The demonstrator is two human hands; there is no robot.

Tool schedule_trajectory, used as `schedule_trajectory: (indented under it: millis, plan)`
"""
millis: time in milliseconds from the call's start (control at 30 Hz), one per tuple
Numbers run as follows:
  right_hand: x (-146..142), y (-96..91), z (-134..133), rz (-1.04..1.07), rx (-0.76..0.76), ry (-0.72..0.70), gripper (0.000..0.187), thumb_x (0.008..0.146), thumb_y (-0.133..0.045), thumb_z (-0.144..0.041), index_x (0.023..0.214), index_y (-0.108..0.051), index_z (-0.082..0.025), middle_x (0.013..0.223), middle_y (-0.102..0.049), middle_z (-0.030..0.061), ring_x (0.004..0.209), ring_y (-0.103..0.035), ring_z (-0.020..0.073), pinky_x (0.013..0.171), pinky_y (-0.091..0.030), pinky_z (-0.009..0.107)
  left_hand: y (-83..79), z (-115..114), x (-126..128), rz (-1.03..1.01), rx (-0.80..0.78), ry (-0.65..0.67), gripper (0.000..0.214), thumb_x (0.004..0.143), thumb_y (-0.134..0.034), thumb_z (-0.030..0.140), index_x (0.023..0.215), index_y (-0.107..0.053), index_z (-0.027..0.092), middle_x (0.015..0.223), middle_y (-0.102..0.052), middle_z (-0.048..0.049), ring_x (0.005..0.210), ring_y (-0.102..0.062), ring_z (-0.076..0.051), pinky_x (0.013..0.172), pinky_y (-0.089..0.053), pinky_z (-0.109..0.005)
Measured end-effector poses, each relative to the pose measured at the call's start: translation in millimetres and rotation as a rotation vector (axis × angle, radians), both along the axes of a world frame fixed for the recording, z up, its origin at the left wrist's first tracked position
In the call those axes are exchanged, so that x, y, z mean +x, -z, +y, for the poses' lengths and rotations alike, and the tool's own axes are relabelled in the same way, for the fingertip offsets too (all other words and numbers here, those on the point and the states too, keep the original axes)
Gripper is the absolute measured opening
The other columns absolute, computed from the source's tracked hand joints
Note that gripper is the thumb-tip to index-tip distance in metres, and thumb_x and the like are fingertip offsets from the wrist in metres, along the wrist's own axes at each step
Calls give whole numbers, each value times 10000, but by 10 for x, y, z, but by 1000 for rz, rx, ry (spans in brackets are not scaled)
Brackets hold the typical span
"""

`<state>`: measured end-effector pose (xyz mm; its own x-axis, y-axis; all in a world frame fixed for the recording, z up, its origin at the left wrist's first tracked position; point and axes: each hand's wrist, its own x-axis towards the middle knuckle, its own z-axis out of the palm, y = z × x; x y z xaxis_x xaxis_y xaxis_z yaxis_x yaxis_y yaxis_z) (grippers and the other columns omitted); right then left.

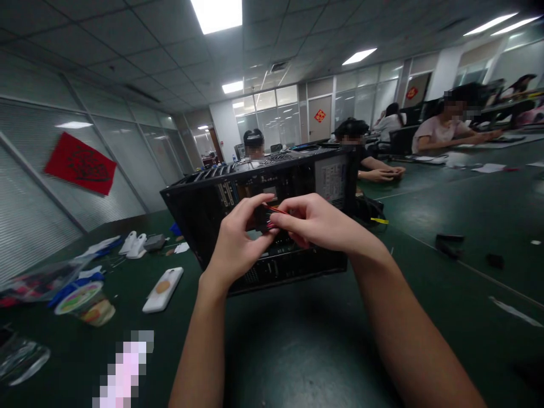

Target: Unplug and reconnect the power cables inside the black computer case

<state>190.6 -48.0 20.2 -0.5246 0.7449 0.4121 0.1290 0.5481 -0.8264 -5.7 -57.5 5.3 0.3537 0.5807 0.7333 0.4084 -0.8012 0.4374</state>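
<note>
Thin wires (277,210), red and orange showing, are at the fingertips of 2 bare hands, in front of the near side of a black computer case (187,226). The case is on the green counter (293,345); the ends of the wires are too small to read.

Handling, my judgement: steady the wires close to their ends, work 1 at a time, and use light fingertip pressure, since thin leads probably bend or slip easily. Turning the wrists slightly outward would give a clearer view of the ends.

Pose: right hand (312,220) closed in a narrow pinch on the wires, knuckles up, forearm from lower right. Left hand (236,241) curved in a C, thumb below, fingers above; cannot tell whether it grips a dark piece in that gap. Forearms converge, tips nearly meeting.

Outward: white flat box (164,290) and plastic tub (87,304), left of the case. Co-worker's hands (389,173) beyond, well apart.
</note>
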Motion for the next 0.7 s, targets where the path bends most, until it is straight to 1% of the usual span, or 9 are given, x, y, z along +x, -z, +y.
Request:
schedule_trajectory:
  millis: [133, 200, 267, 333, 433, 533, 600, 700]
  plan:
    - [-30, -5, -47, 32, 32, 20, 390, 806, -716, -547, 818, -605, -173, 637, -534, -47, 478, -481, 78, 415, -354, 201, -44, -98, -32, 1, -62, 83, 656, 824, -743, 242, 1432, -495, 238, 1341, -604, -107, 1055, -668, -211, 927, -571, -337]
    - [-29, -10, -60, 55, 46, 33, 385, 791, -738, -531, 838, -613, -170, 660, -546, -43, 498, -489, 78, 432, -369, 202, -52, -117, -50, 5, -75, 105, 665, 833, -738, 259, 1446, -482, 234, 1303, -626, -103, 1026, -674, -208, 901, -579, -333]
    - [-24, -10, -67, 69, 38, 19, 381, 800, -730, -528, 848, -620, -167, 676, -565, -33, 516, -502, 83, 455, -394, 207, -61, -125, -68, 7, -73, 97, 652, 855, -716, 265, 1457, -467, 228, 1202, -670, -89, 998, -677, -201, 881, -578, -323]
    - [-22, -3, -65, 73, 20, -10, 375, 828, -698, -533, 840, -619, -167, 668, -571, -28, 525, -516, 91, 476, -419, 216, -74, -131, -87, 22, -53, 52, 624, 875, -694, 269, 1454, -465, 223, 1064, -698, -62, 934, -677, -180, 848, -570, -300]
    - [-32, 14, -55, 66, 8, -26, 368, 865, -651, -535, 832, -616, -170, 647, -560, -29, 531, -527, 100, 494, -439, 223, -97, -141, -121, 91, -5, -57, 594, 874, -699, 284, 1427, -493, 217, 908, -684, -21, 811, -650, -143, 767, -546, -255]
    - [-58, 24, -58, 17, 25, -11, 356, 889, -618, -523, 866, -626, -168, 670, -557, -25, 536, -524, 101, 484, -423, 219, -115, -155, -153, 181, 47, -147, 573, 862, -707, 284, 1399, -518, 225, 833, -651, 10, 745, -617, -128, 725, -520, -236]
    - [-78, 27, -67, -41, 49, 5, 338, 908, -593, -498, 891, -631, -162, 685, -554, -22, 548, -517, 102, 483, -394, 217, -125, -165, -165, 241, 60, -180, 554, 864, -694, 265, 1390, -524, 232, 798, -632, 24, 713, -602, -122, 707, -504, -229]
    - [-106, 36, -63, -108, 120, 28, 272, 915, -589, -424, 911, -638, -156, 719, -559, -19, 609, -513, 107, 526, -366, 220, -138, -175, -168, 310, 54, -214, 532, 860, -671, 236, 1375, -537, 227, 763, -616, 36, 671, -588, -115, 664, -477, -214]
